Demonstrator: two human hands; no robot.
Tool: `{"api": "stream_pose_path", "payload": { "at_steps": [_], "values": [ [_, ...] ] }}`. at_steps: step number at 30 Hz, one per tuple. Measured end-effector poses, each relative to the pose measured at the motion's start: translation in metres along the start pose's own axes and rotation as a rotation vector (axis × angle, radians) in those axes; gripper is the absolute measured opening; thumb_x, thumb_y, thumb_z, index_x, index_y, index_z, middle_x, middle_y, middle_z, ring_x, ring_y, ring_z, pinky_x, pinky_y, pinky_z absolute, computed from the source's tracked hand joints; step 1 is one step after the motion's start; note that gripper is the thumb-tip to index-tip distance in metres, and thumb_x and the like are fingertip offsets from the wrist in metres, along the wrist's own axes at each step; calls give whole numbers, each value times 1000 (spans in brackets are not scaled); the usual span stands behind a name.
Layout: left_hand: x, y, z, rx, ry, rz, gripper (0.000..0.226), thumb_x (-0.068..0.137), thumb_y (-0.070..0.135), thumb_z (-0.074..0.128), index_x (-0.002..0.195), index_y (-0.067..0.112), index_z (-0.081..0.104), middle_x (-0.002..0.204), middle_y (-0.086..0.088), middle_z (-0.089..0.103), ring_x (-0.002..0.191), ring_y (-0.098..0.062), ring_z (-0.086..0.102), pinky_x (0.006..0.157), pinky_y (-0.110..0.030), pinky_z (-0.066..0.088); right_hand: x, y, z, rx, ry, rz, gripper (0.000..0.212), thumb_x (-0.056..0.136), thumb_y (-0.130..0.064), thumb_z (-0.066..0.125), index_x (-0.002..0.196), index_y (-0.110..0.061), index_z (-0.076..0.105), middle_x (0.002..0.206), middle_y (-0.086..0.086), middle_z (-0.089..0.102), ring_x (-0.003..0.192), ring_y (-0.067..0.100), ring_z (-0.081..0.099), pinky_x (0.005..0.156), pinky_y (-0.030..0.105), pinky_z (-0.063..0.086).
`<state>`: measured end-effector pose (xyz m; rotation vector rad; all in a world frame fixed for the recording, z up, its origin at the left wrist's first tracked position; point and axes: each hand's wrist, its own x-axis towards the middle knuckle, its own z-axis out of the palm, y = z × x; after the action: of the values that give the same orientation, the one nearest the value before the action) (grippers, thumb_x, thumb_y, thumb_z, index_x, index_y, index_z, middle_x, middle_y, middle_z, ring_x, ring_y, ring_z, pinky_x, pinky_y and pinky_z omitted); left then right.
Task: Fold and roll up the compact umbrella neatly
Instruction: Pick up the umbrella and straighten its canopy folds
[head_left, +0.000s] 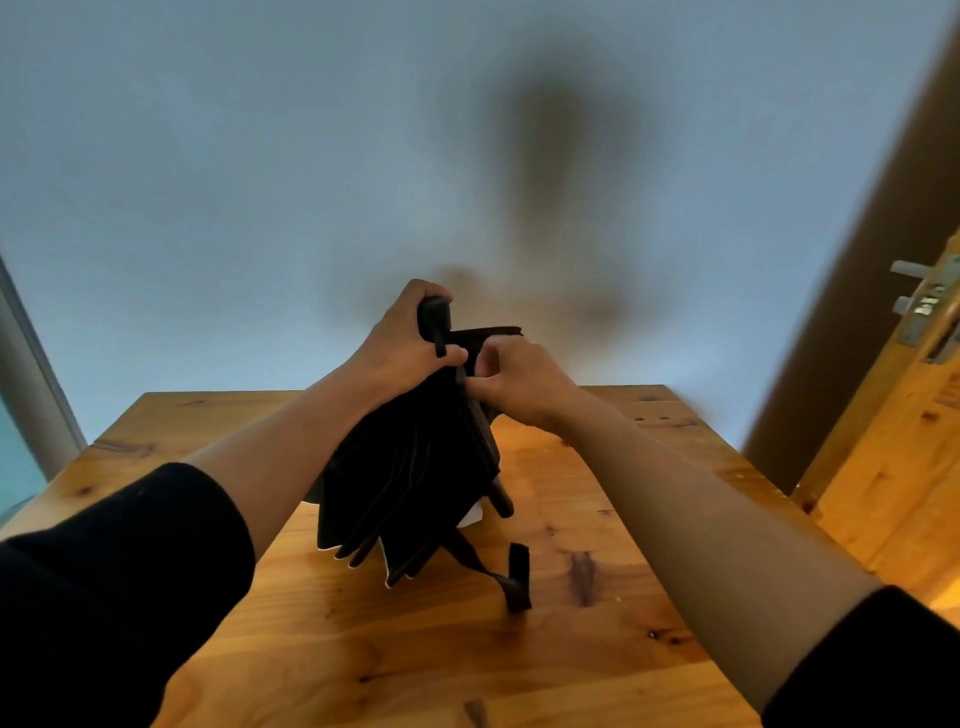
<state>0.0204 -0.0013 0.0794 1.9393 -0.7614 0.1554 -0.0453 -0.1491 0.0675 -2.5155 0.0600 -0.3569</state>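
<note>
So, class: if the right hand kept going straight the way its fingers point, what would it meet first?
The right hand points left and already pinches the black umbrella fabric; just beyond lies the left hand, though depth is unclear.

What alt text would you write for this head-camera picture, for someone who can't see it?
Two bare hands hold a collapsed black umbrella above a wooden table: the left hand grips its handle end, the right hand pinches the fabric folds. Its closing strap dangles loose, and a wooden door stands at right.

Item count, head view
1 umbrella (415, 467) w/ 1 strap (514, 577); 2 hands: left hand (405, 348), right hand (519, 384); 2 dark sleeves; 1 tabletop (415, 649); 1 door (893, 467) w/ 1 handle (914, 270).
</note>
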Motion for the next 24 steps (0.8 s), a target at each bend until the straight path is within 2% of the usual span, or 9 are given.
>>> {"api": "stream_pose_path", "payload": {
  "at_steps": [2,4,7,10,13,16,19,24],
  "values": [
    [0,3,0,15,-15,-26,55,78,7,70,124,21,45,94,2,51,80,-17,55,74,-30,50,-1,-2,1,74,-168,6,13,92,-22,62,84,-12,63,79,6,66,75,20,64,71,41,58],
    [0,7,1,6,-44,-69,54,79,4,63,126,22,41,90,1,50,76,-17,54,71,-32,51,-4,-5,2,120,-250,32,7,90,-19,63,90,-14,59,82,5,64,73,17,63,60,29,51],
    [-2,9,1,2,-66,-109,57,80,-4,55,127,22,36,89,-4,49,70,-17,53,59,-29,47,-4,-7,5,67,-269,76,35,82,-29,72,106,-16,51,97,3,61,83,16,60,66,30,50],
    [-4,7,-1,16,-91,-79,61,80,-11,48,130,21,33,96,-10,49,71,-16,52,59,-28,46,-4,-5,6,-85,-163,84,37,85,-34,72,107,-18,47,98,1,58,89,18,60,81,39,56],
    [-6,8,-2,50,-130,-75,69,82,-13,47,137,23,25,90,-4,46,67,-15,53,53,-22,46,-3,-4,9,-151,-109,91,36,87,-32,69,110,-19,46,104,4,59,94,23,61,85,46,56],
    [-7,7,-3,53,-143,-99,84,82,-13,50,144,29,12,84,-5,47,55,-15,53,43,-17,44,-4,-6,11,-227,-58,89,42,88,-35,68,117,-17,45,110,6,57,98,25,60,82,43,54],
    [-9,0,-4,73,-126,-142,91,82,-10,53,147,29,2,76,-9,48,47,-15,49,41,-19,41,-5,-9,12,-316,53,78,45,89,-32,67,120,-11,42,109,8,54,97,28,59,73,41,48],
    [-14,-8,-5,108,-94,-143,83,88,-6,53,148,21,2,83,-6,49,56,-15,51,49,-20,43,-8,-8,5,-447,244,98,20,93,-11,56,107,-10,43,88,5,52,80,29,55,66,37,38]
  ]
}}
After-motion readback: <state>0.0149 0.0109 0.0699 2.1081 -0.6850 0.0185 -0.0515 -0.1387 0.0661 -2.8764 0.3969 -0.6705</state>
